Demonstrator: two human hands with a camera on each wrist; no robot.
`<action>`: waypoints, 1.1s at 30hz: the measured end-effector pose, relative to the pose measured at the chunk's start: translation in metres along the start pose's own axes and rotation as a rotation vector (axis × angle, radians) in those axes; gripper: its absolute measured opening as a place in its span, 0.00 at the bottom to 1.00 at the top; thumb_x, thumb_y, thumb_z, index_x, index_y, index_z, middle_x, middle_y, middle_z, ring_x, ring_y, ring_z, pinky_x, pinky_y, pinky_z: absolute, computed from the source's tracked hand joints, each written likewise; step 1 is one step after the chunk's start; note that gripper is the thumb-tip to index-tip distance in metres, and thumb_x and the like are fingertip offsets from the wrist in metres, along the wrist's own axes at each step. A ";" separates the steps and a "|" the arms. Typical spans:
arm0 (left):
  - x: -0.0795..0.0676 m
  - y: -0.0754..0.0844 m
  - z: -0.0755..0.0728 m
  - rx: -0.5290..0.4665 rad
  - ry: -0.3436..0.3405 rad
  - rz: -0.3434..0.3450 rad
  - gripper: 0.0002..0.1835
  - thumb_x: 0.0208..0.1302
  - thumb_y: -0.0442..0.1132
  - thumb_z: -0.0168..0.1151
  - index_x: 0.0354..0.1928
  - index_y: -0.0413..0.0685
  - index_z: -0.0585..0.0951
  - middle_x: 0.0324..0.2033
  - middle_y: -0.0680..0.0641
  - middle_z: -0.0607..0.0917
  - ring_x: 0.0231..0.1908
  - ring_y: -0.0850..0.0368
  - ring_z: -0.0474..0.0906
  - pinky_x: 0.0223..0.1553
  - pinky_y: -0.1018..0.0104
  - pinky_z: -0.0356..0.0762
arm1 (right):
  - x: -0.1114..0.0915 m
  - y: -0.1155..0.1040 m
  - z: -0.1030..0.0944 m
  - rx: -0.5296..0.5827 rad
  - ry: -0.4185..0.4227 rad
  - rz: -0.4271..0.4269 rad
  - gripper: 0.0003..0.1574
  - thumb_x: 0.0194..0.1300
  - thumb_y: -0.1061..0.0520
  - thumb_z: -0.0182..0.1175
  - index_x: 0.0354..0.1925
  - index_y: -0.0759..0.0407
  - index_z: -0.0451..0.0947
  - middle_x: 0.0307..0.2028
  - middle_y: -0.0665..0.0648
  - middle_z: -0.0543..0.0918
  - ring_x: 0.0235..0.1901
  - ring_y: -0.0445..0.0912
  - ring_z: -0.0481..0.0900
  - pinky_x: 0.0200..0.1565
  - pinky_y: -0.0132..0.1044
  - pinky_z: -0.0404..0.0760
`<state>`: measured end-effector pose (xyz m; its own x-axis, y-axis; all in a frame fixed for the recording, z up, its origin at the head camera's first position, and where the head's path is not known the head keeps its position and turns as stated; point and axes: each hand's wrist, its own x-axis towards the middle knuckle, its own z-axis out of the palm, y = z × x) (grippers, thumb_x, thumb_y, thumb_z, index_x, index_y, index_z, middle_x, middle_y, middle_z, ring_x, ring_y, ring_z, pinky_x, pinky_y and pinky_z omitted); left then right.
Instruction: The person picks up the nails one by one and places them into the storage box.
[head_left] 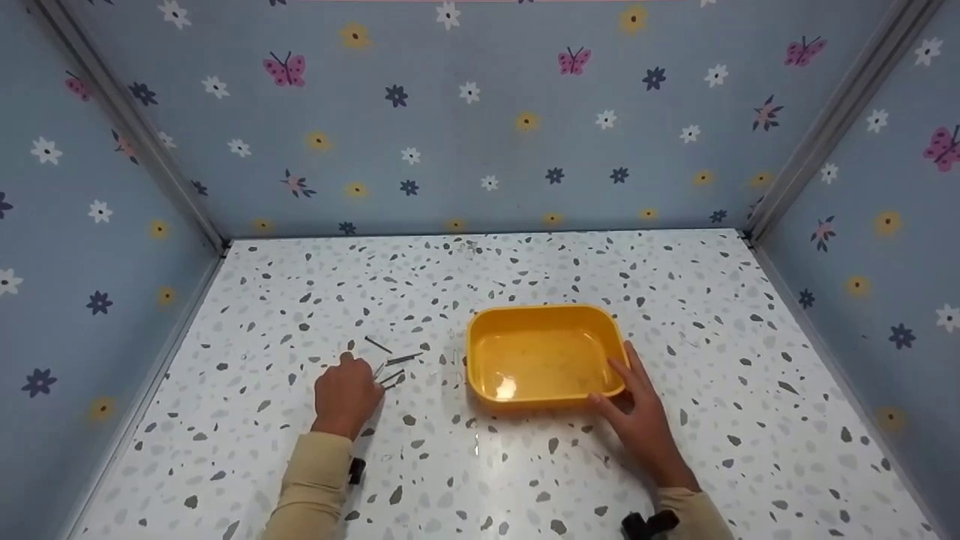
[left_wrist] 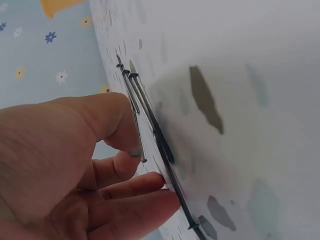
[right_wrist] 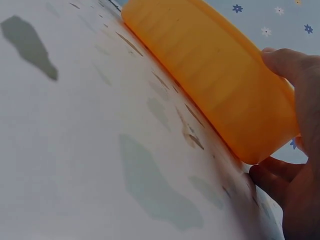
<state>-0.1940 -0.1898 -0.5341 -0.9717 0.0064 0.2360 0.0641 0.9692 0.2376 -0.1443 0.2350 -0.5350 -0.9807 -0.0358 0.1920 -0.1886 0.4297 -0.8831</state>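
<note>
A yellow plastic bin (head_left: 540,364), rectangular with rounded corners, stands on the speckled table right of centre. At its near right corner my right hand (head_left: 641,424) grips it, thumb on the near rim and fingers along the right side. In the right wrist view the bin's outer wall (right_wrist: 215,75) shows, with fingertips low at its corner. To the left, my left hand (head_left: 347,394) is down at a small group of metal nails (head_left: 405,359). Between thumb and index finger it pinches one thin nail (left_wrist: 142,145), while the other fingers lie beside more nails (left_wrist: 172,177).
The white speckled tabletop (head_left: 465,480) is closed in by a patterned blue back wall (head_left: 480,150) and two side walls. One nail (head_left: 378,345) lies a little beyond the rest. Both wrists wear dark camera mounts.
</note>
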 end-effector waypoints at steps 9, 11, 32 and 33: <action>-0.004 -0.001 -0.001 -0.043 -0.027 -0.032 0.09 0.53 0.31 0.66 0.25 0.30 0.78 0.28 0.35 0.77 0.16 0.46 0.70 0.19 0.48 0.73 | 0.007 0.033 0.001 -0.031 0.006 -0.008 0.42 0.68 0.47 0.66 0.74 0.55 0.63 0.79 0.47 0.43 0.71 0.47 0.63 0.62 0.23 0.61; -0.005 -0.002 0.000 -0.048 -0.013 -0.030 0.08 0.54 0.31 0.64 0.26 0.30 0.79 0.28 0.35 0.78 0.15 0.46 0.70 0.18 0.48 0.73 | 0.007 0.035 0.001 -0.047 0.009 -0.017 0.42 0.68 0.45 0.66 0.74 0.55 0.64 0.79 0.46 0.44 0.73 0.47 0.58 0.63 0.22 0.59; -0.005 -0.003 0.006 -0.106 0.153 -0.024 0.09 0.64 0.30 0.56 0.26 0.42 0.73 0.19 0.44 0.72 0.16 0.48 0.70 0.16 0.50 0.68 | 0.002 0.010 0.000 -0.040 -0.002 0.036 0.41 0.69 0.52 0.65 0.74 0.56 0.62 0.79 0.53 0.43 0.75 0.50 0.51 0.64 0.22 0.57; -0.004 -0.003 0.006 -0.106 0.153 -0.024 0.09 0.64 0.30 0.57 0.26 0.42 0.72 0.20 0.45 0.72 0.17 0.48 0.70 0.16 0.49 0.68 | 0.004 0.016 0.000 -0.042 0.000 0.035 0.42 0.69 0.50 0.65 0.74 0.55 0.62 0.79 0.52 0.43 0.75 0.49 0.51 0.64 0.22 0.56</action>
<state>-0.1913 -0.1908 -0.5414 -0.9280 -0.0616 0.3673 0.0729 0.9371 0.3413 -0.1511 0.2416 -0.5486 -0.9868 -0.0201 0.1609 -0.1515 0.4685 -0.8704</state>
